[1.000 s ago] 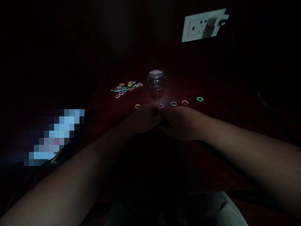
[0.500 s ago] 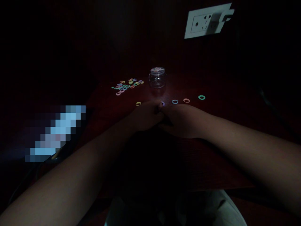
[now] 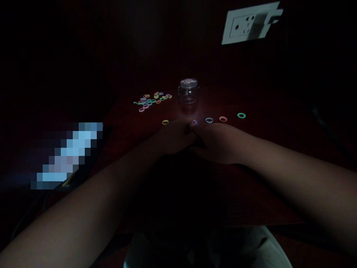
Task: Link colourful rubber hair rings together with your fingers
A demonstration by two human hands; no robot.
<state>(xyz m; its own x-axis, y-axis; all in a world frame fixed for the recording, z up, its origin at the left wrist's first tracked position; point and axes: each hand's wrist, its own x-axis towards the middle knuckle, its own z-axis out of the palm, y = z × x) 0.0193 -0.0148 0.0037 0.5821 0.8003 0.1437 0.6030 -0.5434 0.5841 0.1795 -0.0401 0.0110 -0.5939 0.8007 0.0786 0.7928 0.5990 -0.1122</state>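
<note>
My left hand point(image 3: 178, 136) and my right hand point(image 3: 220, 143) meet over the dark red table, fingertips together. Both look closed, with fingers curled inward. Whatever they pinch is hidden by the hands and the dim light. Just beyond the fingertips shows part of a purple hair tie point(image 3: 195, 122); whether it is held or lies on the table cannot be made out. In a loose row with it lie a yellow hair tie point(image 3: 165, 120), a blue one point(image 3: 209, 118), a pink one point(image 3: 223, 117) and a green one point(image 3: 241, 113).
A clear lidded jar point(image 3: 188, 93) stands behind the hands. Left of it lies a scattered pile of coloured hair ties point(image 3: 152, 101). A lit, pixelated screen point(image 3: 69, 152) is at the left with a cable. A wall socket point(image 3: 248, 23) holds a plug.
The whole view has shifted slightly, so the table things sit a little further right. Both hands stay together in nearly the same pose; nothing is visibly taken up or let go.
</note>
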